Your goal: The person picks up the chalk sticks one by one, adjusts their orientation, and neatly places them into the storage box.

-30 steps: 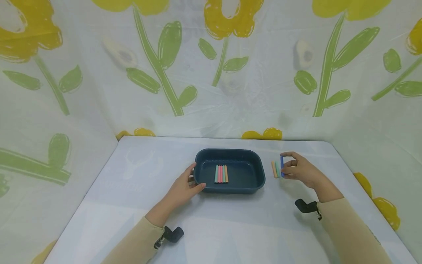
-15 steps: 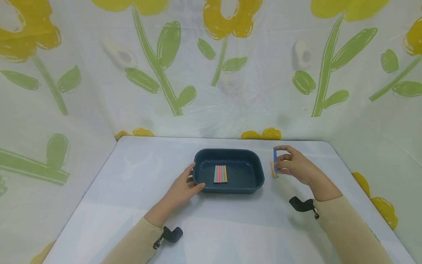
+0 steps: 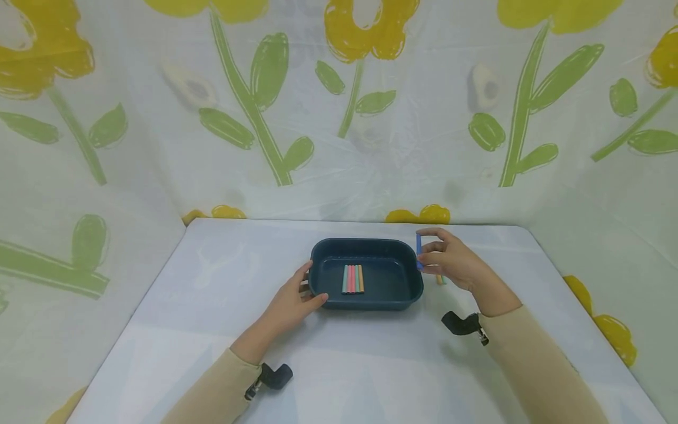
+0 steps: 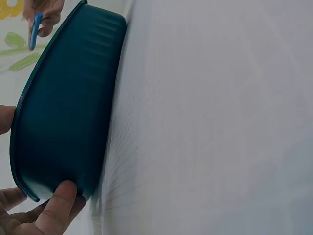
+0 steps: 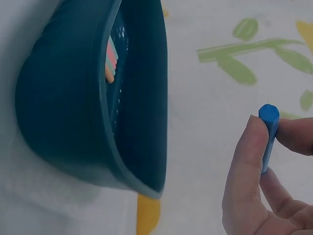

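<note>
A dark teal plastic basin (image 3: 371, 304) stands on the table with a row of several pastel chalk sticks (image 3: 353, 280) lying side by side on its floor. My left hand (image 3: 290, 306) grips the basin's left end, thumb at the near corner and fingers at the far side. Between thumb and fingers, my right hand (image 3: 454, 263) pinches a blue chalk stick (image 5: 268, 132), held roughly upright beside the basin's right rim and apart from it in the right wrist view. Below that hand, orange and green chalk sticks (image 3: 439, 280) lie on the table, partly hidden.
The white-covered table (image 3: 365, 365) extends around the basin. Behind it and at both sides hangs a cloth (image 3: 424, 147) printed with flowers. Each sleeve carries a black camera mount, one on the left wrist (image 3: 276, 377) and another on the right wrist (image 3: 459, 324).
My right hand has lifted the blue chalk stick from beside the loose ones and carried it left toward the basin's right rim. My left hand keeps its place on the basin.
</note>
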Demonstrator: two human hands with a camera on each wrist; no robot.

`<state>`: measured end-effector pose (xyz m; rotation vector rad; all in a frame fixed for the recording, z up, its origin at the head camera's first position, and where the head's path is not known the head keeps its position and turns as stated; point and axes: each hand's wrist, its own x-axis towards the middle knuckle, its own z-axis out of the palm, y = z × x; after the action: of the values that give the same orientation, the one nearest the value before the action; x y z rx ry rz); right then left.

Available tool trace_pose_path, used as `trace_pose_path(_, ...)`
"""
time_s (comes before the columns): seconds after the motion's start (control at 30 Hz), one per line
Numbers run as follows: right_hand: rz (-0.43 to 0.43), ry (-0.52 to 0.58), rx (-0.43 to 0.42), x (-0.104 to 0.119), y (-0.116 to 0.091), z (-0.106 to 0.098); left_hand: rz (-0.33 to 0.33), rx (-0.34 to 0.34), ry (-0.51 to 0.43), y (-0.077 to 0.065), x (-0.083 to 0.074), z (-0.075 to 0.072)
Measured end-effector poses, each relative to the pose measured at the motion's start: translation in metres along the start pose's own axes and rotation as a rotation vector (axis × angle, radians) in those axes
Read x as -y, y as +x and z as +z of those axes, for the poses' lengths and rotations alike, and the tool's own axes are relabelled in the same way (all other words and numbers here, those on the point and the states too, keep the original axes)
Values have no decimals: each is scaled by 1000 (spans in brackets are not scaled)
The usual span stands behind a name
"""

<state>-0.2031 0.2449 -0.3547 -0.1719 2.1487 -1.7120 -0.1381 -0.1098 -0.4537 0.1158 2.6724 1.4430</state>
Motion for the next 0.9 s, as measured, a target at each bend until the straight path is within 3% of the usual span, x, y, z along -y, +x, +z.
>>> trace_pose_path(0.57, 18, 32, 57, -3, 31, 40, -3, 4, -4, 0, -2, -1)
trace_pose_path(0.9, 93, -14, 49, -17, 50, 66, 5, 5, -8, 1, -2, 0)
